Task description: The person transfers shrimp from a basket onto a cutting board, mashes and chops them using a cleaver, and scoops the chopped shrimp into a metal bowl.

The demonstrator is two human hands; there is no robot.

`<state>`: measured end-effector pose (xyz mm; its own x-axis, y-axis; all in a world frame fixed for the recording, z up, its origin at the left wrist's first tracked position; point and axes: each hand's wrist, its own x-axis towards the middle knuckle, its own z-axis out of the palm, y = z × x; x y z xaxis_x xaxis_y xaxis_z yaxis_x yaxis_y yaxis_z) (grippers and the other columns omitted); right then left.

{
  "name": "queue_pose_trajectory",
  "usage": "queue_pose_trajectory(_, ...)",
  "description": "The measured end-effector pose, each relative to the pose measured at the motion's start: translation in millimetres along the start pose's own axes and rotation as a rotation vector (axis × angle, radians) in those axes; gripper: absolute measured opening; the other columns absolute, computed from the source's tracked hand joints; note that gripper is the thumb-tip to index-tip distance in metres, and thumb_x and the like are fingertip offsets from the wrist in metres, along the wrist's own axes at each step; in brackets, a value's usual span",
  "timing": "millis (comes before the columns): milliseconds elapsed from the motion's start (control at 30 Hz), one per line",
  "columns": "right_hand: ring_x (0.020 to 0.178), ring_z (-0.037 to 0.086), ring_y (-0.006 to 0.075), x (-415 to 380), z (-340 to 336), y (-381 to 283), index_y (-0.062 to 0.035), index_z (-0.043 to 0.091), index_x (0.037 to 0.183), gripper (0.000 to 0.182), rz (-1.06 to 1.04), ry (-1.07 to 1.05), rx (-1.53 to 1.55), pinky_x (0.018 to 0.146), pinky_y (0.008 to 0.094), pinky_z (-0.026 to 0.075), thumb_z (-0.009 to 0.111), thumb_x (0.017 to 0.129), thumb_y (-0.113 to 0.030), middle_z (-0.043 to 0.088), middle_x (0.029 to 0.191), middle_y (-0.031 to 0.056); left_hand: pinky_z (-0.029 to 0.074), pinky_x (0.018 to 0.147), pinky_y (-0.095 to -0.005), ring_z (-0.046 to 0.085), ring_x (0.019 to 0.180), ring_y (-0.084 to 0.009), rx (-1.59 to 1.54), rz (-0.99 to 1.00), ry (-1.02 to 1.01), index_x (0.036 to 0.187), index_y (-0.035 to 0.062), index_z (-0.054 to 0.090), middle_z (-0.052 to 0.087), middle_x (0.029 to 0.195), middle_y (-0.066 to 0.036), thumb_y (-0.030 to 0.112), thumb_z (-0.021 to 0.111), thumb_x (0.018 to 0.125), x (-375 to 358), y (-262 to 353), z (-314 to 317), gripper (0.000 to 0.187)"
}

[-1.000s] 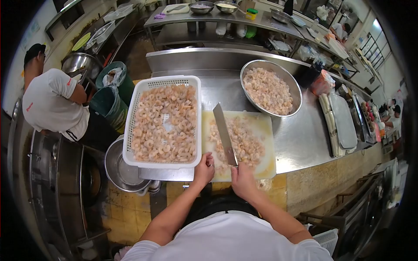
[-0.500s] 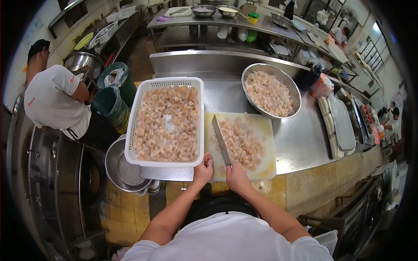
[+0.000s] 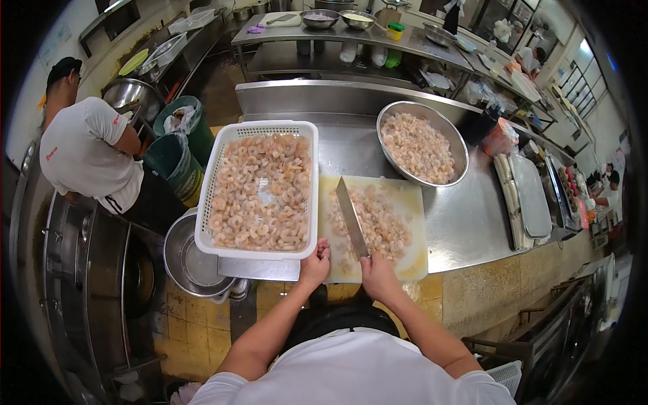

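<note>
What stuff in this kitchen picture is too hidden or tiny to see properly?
Head view only:
- Knife handle: wrapped inside the right hand.
- Metal pot by the counter: partly covered by the white basket of shrimp.
- Cutting board surface: mostly hidden under chopped shrimp.
- Left hand fingertips: whether they press the board is unclear.
- Bowls on the far shelf: contents too small.

Knife [image 3: 352,217] now farther right, mid-pile.

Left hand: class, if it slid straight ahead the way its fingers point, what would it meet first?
Probably the white perforated plastic basket of shrimp: the left hand rests at its near corner, fingers aimed away from the person.
</note>
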<state>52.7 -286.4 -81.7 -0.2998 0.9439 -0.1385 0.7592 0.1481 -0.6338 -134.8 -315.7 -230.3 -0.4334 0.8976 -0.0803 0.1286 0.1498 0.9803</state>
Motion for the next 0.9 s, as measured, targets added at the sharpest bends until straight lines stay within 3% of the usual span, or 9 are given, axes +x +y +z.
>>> queue_pose_trajectory(100, 0.083, 0.066, 0.0574, -1, -26, -22, 0.0065, 0.060, 0.104, 0.029, 0.024, 0.017, 0.052, 0.074, 0.0647, 0.051, 0.060, 0.105, -0.022, 0.067, 0.084, 0.0359, 0.058, 0.087, -0.0321, 0.069, 0.093, -0.0170, 0.022, 0.017, 0.009, 0.133, -0.0016, 0.064, 0.073, 0.108, -0.011, 0.005, 0.063, 0.101, 1, 8, 2, 0.032)
queue_pose_trajectory(267, 0.082, 0.066, 0.0570, 9, 13, 28, 0.0069, 0.059, 0.104, 0.030, -0.030, 0.013, 0.025, 0.074, 0.0650, 0.050, 0.059, 0.106, -0.023, 0.067, 0.083, 0.0355, 0.059, 0.084, -0.0332, 0.070, 0.090, -0.0192, 0.072, 0.049, 0.008, 0.130, -0.0013, 0.065, 0.073, 0.107, -0.013, 0.004, 0.065, 0.099, -12, 31, -1, 0.032)
queue_pose_trajectory(333, 0.083, 0.067, 0.0569, 11, -5, 16, 0.0068, 0.058, 0.103, 0.029, 0.017, -0.020, 0.022, 0.074, 0.0647, 0.050, 0.058, 0.106, -0.022, 0.068, 0.084, 0.0357, 0.059, 0.082, -0.0342, 0.071, 0.087, -0.0209, 0.113, 0.064, 0.000, 0.129, -0.0009, 0.065, 0.074, 0.106, -0.014, 0.004, 0.068, 0.096, -19, 34, -6, 0.034)
queue_pose_trajectory(467, 0.085, 0.064, 0.0563, -9, -36, -8, 0.0056, 0.057, 0.100, 0.031, 0.002, 0.008, 0.120, 0.075, 0.0611, 0.049, 0.059, 0.106, -0.025, 0.066, 0.088, 0.0350, 0.059, 0.084, -0.0382, 0.070, 0.093, -0.0264, 0.179, 0.120, -0.029, 0.128, 0.0012, 0.064, 0.071, 0.108, -0.016, 0.005, 0.075, 0.090, -33, 31, -9, 0.039)
queue_pose_trajectory(533, 0.085, 0.064, 0.0564, -15, -18, 4, 0.0056, 0.057, 0.100, 0.030, -0.016, -0.005, 0.102, 0.074, 0.0610, 0.049, 0.060, 0.106, -0.024, 0.065, 0.088, 0.0352, 0.058, 0.085, -0.0406, 0.069, 0.096, -0.0296, 0.291, 0.152, -0.078, 0.128, 0.0019, 0.063, 0.069, 0.109, -0.016, 0.006, 0.078, 0.087, -40, 46, -13, 0.044)
queue_pose_trajectory(633, 0.084, 0.064, 0.0565, -10, 4, 22, 0.0053, 0.057, 0.099, 0.029, 0.008, -0.026, 0.065, 0.074, 0.0611, 0.049, 0.060, 0.106, -0.023, 0.065, 0.087, 0.0352, 0.059, 0.082, -0.0385, 0.070, 0.091, -0.0287, 0.462, 0.343, -0.117, 0.131, 0.0018, 0.062, 0.070, 0.107, -0.015, 0.009, 0.084, 0.085, -38, 51, -7, 0.052)
queue_pose_trajectory(733, 0.085, 0.064, 0.0568, -11, -8, 11, 0.0047, 0.057, 0.099, 0.029, 0.025, -0.054, 0.098, 0.074, 0.0616, 0.049, 0.060, 0.106, -0.023, 0.065, 0.087, 0.0353, 0.057, 0.088, -0.0434, 0.068, 0.101, -0.0339, 0.472, 0.285, -0.174, 0.128, 0.0020, 0.062, 0.067, 0.110, -0.017, 0.010, 0.083, 0.083, -35, 55, -4, 0.050)
queue_pose_trajectory(833, 0.086, 0.065, 0.0568, -23, -27, -10, 0.0043, 0.057, 0.099, 0.029, 0.033, -0.052, 0.107, 0.074, 0.0617, 0.049, 0.060, 0.107, -0.024, 0.067, 0.088, 0.0352, 0.056, 0.092, -0.0456, 0.068, 0.104, -0.0357, 0.358, 0.017, -0.197, 0.128, 0.0014, 0.062, 0.068, 0.109, -0.017, 0.012, 0.083, 0.084, -32, 59, -4, 0.049)
queue_pose_trajectory(900, 0.086, 0.066, 0.0568, -24, -18, -4, 0.0042, 0.058, 0.100, 0.029, 0.032, -0.061, 0.079, 0.073, 0.0624, 0.050, 0.060, 0.106, -0.024, 0.067, 0.087, 0.0352, 0.056, 0.091, -0.0465, 0.068, 0.103, -0.0366, 0.322, 0.010, -0.189, 0.128, 0.0017, 0.063, 0.069, 0.108, -0.016, 0.014, 0.083, 0.085, -33, 63, -5, 0.049)
